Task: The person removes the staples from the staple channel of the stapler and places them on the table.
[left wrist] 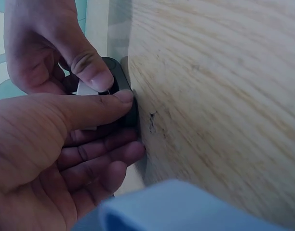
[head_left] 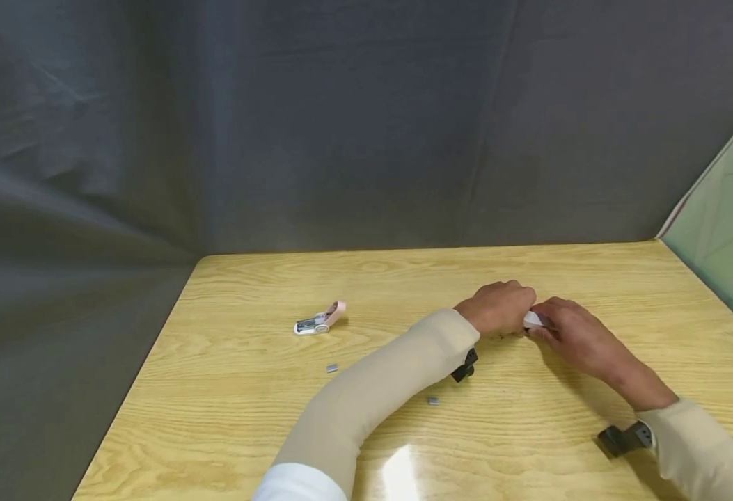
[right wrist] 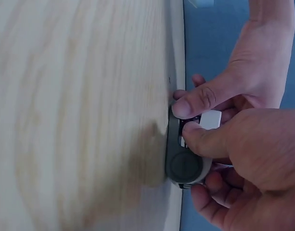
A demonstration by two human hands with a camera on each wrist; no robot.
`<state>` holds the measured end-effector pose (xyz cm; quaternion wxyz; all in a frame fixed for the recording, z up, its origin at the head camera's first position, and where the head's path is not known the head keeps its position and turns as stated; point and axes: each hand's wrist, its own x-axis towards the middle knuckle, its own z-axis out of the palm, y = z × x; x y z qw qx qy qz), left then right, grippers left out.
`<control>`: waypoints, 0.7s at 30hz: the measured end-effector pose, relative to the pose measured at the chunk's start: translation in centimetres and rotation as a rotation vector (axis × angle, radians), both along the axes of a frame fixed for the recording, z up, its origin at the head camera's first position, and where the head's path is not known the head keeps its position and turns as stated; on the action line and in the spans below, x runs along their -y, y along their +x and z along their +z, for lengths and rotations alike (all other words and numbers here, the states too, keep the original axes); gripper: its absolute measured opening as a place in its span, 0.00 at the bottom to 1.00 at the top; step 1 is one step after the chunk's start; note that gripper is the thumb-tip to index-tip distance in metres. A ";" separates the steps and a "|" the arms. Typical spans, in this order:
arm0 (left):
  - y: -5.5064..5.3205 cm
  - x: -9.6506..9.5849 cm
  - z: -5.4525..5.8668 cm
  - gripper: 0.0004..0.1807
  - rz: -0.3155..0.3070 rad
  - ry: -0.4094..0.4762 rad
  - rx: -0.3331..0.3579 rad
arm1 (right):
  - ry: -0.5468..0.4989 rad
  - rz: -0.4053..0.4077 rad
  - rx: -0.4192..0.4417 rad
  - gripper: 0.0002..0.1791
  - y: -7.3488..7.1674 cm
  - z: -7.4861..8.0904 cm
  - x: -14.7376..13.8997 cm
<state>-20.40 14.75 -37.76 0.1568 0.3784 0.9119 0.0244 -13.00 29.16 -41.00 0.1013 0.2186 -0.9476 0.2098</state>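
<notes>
Above the right part of the table, both hands hold a small white and dark grey stapler (right wrist: 183, 166) between them. My left hand (head_left: 500, 307) pinches it from the left, thumb pressed on its dark side. From the right, my right hand (head_left: 579, 337) grips it, its thumb close to the left thumb. Fingers cover much of the stapler, and a white part (right wrist: 211, 119) sticks out between the hands in the right wrist view. A second small stapler (head_left: 316, 324), white with a pink lever, lies opened up on the table, left of the hands.
Two short grey staple strips lie on the wooden table (head_left: 228, 390): one strip (head_left: 332, 368) near the opened stapler, the other strip (head_left: 434, 401) beside the left forearm. A dark sheet (head_left: 366, 125) hangs behind the table, and a green patterned surface (head_left: 729, 202) borders its right side.
</notes>
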 end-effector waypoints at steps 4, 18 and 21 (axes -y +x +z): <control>-0.1 0.3 -0.2 0.13 0.010 0.000 0.010 | -0.054 -0.045 0.090 0.09 0.2 0.1 -0.2; -0.4 0.6 -0.3 0.10 0.024 0.062 0.073 | -0.287 -0.032 0.228 0.05 0.8 0.0 -2.7; -0.5 0.5 -0.4 0.11 0.017 0.079 0.081 | -0.310 -0.041 0.238 0.04 0.9 -0.1 -3.0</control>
